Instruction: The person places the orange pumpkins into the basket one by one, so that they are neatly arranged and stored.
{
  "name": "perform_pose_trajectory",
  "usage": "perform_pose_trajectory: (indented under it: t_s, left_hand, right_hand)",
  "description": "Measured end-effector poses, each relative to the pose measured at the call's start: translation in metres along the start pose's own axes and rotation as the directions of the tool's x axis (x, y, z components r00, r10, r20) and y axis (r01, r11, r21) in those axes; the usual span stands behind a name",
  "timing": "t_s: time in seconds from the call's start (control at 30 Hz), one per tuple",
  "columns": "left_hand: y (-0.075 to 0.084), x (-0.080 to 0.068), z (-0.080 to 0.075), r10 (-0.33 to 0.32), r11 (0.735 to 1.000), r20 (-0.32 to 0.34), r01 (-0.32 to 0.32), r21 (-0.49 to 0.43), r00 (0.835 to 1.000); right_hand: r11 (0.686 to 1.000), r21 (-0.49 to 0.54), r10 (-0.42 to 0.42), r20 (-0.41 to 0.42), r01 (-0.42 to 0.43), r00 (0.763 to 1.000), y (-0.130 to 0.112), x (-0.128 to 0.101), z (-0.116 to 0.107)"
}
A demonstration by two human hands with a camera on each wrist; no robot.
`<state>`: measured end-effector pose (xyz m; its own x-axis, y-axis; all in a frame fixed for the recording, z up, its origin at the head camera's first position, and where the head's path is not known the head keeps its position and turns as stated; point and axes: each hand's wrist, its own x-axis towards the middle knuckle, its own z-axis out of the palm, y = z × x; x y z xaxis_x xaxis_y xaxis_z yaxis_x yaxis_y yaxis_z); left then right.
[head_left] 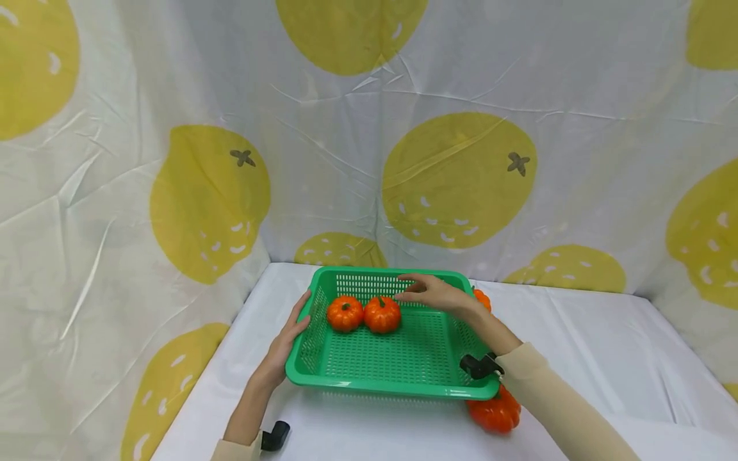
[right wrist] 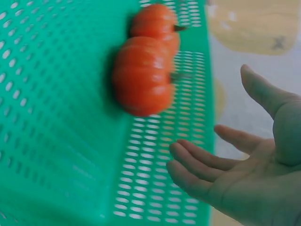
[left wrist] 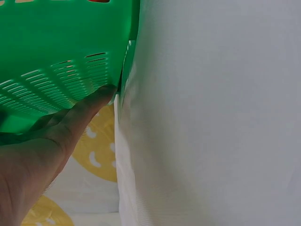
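A green perforated plastic basket (head_left: 392, 388) stands on the white-covered table, with two small orange pumpkins inside near its back left. The left pumpkin (head_left: 344, 314) touches the other pumpkin (head_left: 383, 315). My left hand (head_left: 282, 349) rests against the basket's left side, its thumb at the rim; in the left wrist view a straight finger (left wrist: 96, 100) touches the outer wall. Over the back of the basket, just right of the pumpkins, hovers my right hand (head_left: 432, 294). The right wrist view shows this hand (right wrist: 240, 176) with its fingers spread and nothing in them.
Beyond the basket's right side a further orange pumpkin (head_left: 482, 299) is partly hidden by the right arm. Another pumpkin (head_left: 496, 412) lies at the front right corner, partly under the rim. A lemon-print cloth (head_left: 323, 166) hangs behind and at the sides.
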<state>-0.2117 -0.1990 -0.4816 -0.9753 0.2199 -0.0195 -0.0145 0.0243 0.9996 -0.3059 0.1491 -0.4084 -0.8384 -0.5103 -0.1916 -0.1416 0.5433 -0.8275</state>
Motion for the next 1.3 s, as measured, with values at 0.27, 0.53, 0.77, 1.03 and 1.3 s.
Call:
perform_pose_trajectory:
  t_s: [0.27,0.53,0.77,1.03,1.3]
  left_hand:
    - [0.002,0.0,0.001,-0.016,1.0,-0.005,0.016,0.024,1.0]
    - [0.002,-0.001,0.0,-0.009,1.0,0.003,0.009,0.007,1.0]
    - [0.002,-0.002,-0.001,-0.004,1.0,0.015,0.004,-0.005,1.0]
    - [0.002,-0.002,-0.002,-0.008,1.0,0.014,0.008,-0.021,1.0]
    - [0.002,-0.002,-0.001,-0.005,1.0,0.026,0.005,-0.022,1.0]
  right_hand:
    - [0.995,-0.008,-0.1,-0.074,0.1,0.992,-0.006,-0.04,-0.049]
    - [0.992,-0.062,-0.124,-0.203,0.113,0.971,0.014,-0.078,-0.091]
    - [0.989,-0.117,-0.114,-0.247,0.087,0.962,0.055,-0.095,-0.103]
    - [0.986,-0.128,-0.135,-0.256,0.105,0.957,0.098,-0.097,-0.105]
    - [0.992,-0.119,-0.075,-0.216,0.05,0.974,0.13,-0.091,-0.106]
